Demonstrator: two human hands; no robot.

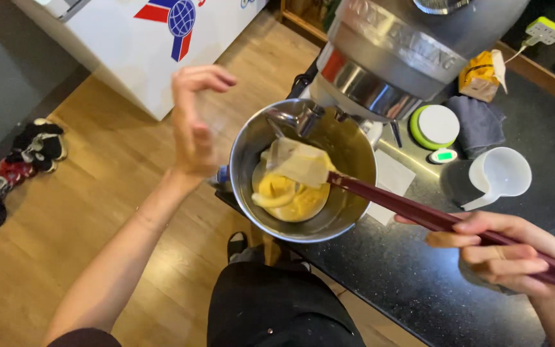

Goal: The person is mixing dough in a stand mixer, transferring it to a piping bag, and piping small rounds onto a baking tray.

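A steel mixing bowl (348, 151) sits under a stand mixer's head (393, 61) at the edge of a dark counter. Yellow batter (290, 196) lies in its bottom. My right hand (505, 252) grips the dark red handle of a spatula (393, 204); its pale blade (298, 162) rests inside the bowl above the batter. My left hand (194, 122) is raised in the air left of the bowl, fingers spread and curled, holding nothing and not touching the bowl.
On the counter (412, 283) stand a white measuring jug (499, 177), a round green-rimmed scale (435, 126), a grey cloth (480, 122), a yellow packet (481, 76) and a white paper sheet (393, 180). A white chest with a logo (142, 45) and shoes (30, 157) are on the wooden floor.
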